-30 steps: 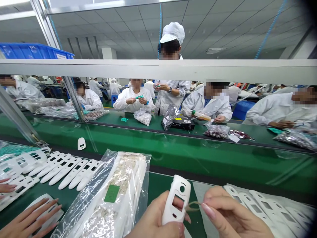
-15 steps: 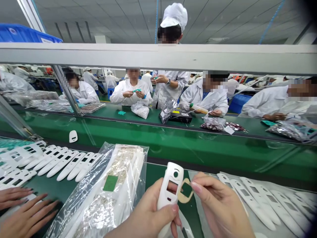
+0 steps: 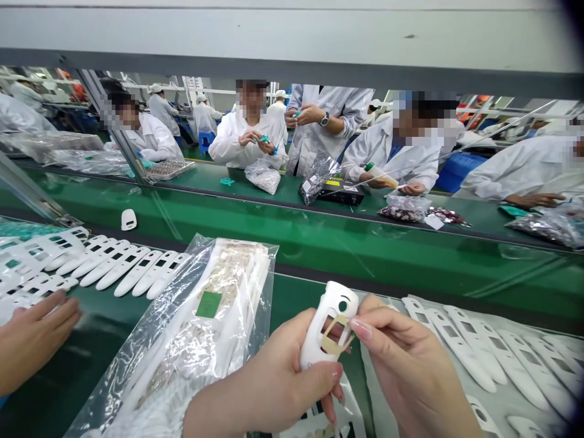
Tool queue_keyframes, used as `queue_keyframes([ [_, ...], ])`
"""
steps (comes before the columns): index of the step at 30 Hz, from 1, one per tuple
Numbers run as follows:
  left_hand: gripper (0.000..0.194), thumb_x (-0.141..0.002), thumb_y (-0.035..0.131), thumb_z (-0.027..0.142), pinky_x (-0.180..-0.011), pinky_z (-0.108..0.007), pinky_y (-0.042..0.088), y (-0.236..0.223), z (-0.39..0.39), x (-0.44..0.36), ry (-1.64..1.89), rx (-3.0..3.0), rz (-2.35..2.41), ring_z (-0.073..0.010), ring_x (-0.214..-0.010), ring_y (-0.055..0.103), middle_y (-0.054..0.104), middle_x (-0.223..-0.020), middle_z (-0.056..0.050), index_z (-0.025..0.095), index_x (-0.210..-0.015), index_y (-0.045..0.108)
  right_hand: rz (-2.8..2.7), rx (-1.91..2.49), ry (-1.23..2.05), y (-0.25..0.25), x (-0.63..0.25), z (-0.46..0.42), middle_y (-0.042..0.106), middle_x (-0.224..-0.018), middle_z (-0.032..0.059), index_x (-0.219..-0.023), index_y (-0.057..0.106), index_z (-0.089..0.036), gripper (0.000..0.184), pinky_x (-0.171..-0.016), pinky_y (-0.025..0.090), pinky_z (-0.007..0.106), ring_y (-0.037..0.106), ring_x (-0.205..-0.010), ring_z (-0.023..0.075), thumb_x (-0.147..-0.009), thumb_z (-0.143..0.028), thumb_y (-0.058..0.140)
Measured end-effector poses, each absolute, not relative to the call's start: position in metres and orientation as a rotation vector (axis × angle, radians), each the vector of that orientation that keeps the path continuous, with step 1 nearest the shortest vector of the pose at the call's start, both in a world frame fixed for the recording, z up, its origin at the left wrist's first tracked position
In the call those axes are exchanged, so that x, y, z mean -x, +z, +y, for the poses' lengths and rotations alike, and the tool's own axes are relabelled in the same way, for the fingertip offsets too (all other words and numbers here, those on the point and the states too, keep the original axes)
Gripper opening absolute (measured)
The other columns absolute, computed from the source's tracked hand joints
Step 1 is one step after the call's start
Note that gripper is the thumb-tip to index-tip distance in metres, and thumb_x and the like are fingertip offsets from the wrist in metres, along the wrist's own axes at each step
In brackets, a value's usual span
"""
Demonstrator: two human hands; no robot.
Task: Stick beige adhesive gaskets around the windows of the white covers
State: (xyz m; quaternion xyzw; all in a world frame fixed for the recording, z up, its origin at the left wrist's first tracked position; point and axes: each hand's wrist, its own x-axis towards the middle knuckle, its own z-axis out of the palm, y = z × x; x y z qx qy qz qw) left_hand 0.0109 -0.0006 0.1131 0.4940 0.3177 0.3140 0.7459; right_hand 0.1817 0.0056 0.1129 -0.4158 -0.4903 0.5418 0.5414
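My left hand grips a white plastic casing upright near the table's front edge. The casing has a round hole near its top and a rectangular window below. My right hand pinches a small tan frame-shaped piece and holds it against that window. Both hands are closed around their items, low in the middle of the view.
A clear bag of white parts lies left of my hands. Rows of white casings lie at the left and right. Another person's hand rests at far left. The green conveyor runs across; workers in white coats sit beyond.
My right hand has brought the tan frame piece from beside the casing onto its window. The view has tilted downward. The other person's hand at left has drawn together.
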Motion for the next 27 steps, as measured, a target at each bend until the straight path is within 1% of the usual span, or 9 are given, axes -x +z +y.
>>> queue_keyframes([
  [3, 0.043, -0.088, 0.064, 0.040, -0.057, -0.023, 0.047, 0.1118, -0.0014, -0.0101, 0.675, -1.092, 0.664, -0.0097, -0.058, 0.055, 0.058, -0.077, -0.001, 0.016, -0.119, 0.047, -1.151, 1.008, 1.278, 0.1127, -0.1839, 0.0050, 0.053, -0.064, 0.0006, -0.067, 0.074, -0.023, 0.018, -0.060, 0.048, 0.029, 0.055, -0.064, 0.0145, -0.076, -0.039, 0.076],
  [7, 0.039, -0.089, 0.063, 0.039, -0.058, -0.023, 0.048, 0.1117, -0.0022, -0.0094, 0.667, -1.086, 0.664, -0.0101, -0.059, 0.056, 0.058, -0.076, -0.001, 0.016, -0.116, 0.047, -1.155, 1.042, 1.278, 0.1119, -0.1856, 0.0049, 0.052, -0.064, 0.0009, -0.067, 0.074, -0.023, 0.019, -0.061, 0.048, 0.030, 0.055, -0.064, 0.0152, -0.076, -0.040, 0.076],
  [10, 0.039, -0.089, 0.062, 0.036, -0.059, -0.024, 0.049, 0.1132, -0.0022, -0.0094, 0.663, -1.083, 0.656, -0.0108, -0.061, 0.057, 0.059, -0.077, -0.001, 0.016, -0.118, 0.047, -1.149, 1.045, 1.310, 0.1127, -0.1847, 0.0048, 0.053, -0.065, 0.0011, -0.067, 0.073, -0.024, 0.018, -0.062, 0.048, 0.030, 0.056, -0.066, 0.0153, -0.076, -0.039, 0.075],
  [15, 0.034, -0.089, 0.060, 0.031, -0.060, -0.025, 0.049, 0.1147, -0.0027, -0.0093, 0.656, -1.075, 0.676, -0.0111, -0.061, 0.057, 0.059, -0.078, -0.001, 0.017, -0.117, 0.047, -1.152, 1.095, 1.320, 0.1173, -0.1826, 0.0047, 0.053, -0.065, 0.0014, -0.065, 0.073, -0.024, 0.019, -0.059, 0.049, 0.031, 0.054, -0.062, 0.0148, -0.075, -0.039, 0.076],
  [21, 0.037, -0.088, 0.060, 0.029, -0.059, -0.026, 0.049, 0.1176, -0.0033, -0.0091, 0.629, -1.053, 0.698, -0.0111, -0.059, 0.057, 0.059, -0.077, -0.002, 0.016, -0.120, 0.047, -1.136, 1.088, 1.324, 0.1159, -0.1841, 0.0035, 0.056, -0.067, 0.0018, -0.066, 0.074, -0.026, 0.017, -0.060, 0.051, 0.032, 0.057, -0.065, 0.0162, -0.076, -0.040, 0.076],
  [27, 0.042, -0.087, 0.060, 0.027, -0.060, -0.025, 0.050, 0.1193, -0.0021, -0.0098, 0.636, -1.036, 0.686, -0.0108, -0.060, 0.057, 0.059, -0.076, -0.001, 0.017, -0.126, 0.047, -1.123, 1.077, 1.329, 0.1158, -0.1822, 0.0020, 0.056, -0.068, 0.0014, -0.068, 0.075, -0.026, 0.015, -0.059, 0.050, 0.032, 0.055, -0.062, 0.0150, -0.076, -0.040, 0.076],
])
